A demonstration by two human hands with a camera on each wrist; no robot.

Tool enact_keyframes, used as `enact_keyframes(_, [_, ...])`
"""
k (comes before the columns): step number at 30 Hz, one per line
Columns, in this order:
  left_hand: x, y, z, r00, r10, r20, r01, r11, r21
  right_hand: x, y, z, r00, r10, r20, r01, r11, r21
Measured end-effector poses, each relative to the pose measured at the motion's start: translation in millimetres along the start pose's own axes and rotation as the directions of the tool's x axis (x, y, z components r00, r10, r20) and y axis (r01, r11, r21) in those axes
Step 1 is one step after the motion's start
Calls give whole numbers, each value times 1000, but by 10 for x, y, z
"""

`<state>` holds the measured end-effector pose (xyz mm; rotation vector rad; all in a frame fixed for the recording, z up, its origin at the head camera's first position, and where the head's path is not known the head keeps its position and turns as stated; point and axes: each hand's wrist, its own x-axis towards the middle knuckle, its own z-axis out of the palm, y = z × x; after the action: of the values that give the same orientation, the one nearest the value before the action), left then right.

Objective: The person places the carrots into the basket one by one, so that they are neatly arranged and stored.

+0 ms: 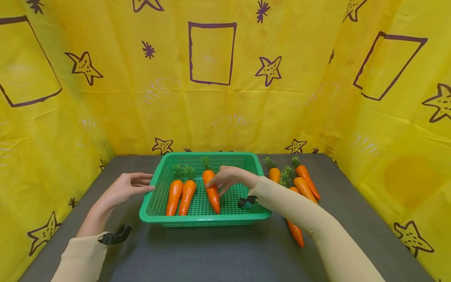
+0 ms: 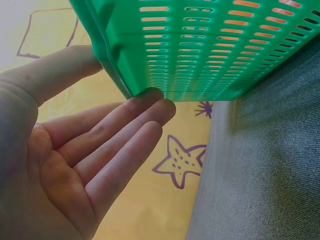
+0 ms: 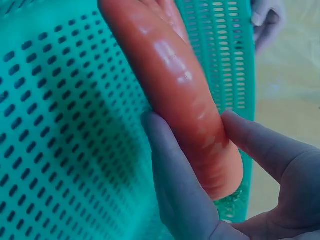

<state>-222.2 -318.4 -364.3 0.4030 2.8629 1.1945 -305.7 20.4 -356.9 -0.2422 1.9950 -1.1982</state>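
My right hand [image 1: 230,176] is inside the green plastic basket [image 1: 206,219], pinching an orange carrot [image 1: 212,194] between thumb and fingers near its thick leafy end. The right wrist view shows that carrot [image 3: 175,85] slanting over the perforated floor. To its left, another carrot [image 1: 174,197] and a third carrot [image 1: 188,197] lie side by side in the basket, green tops pointing away. At the basket's left side, my left hand [image 1: 123,188] touches the rim with relaxed, mostly straight fingers; in the left wrist view its fingertips [image 2: 150,95] meet the outer edge.
Several loose carrots [image 1: 304,190] with green tops lie on the dark grey table [image 1: 211,254] right of the basket, partly behind the right sleeve [image 1: 296,207]. Yellow patterned cloth [image 1: 211,117] encloses the back and both sides.
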Motion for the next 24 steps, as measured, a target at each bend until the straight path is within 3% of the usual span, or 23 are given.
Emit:
enact_keyframes(10, [-19,24,-1,1000,-4,16,4,1000,-13,195,105,147,997,77,24,-79,991,110])
enact_keyframes(24, [-13,37,-5,1000,-4,10,4,1000,-3,294,155,227,997,72,11,-72,993,94])
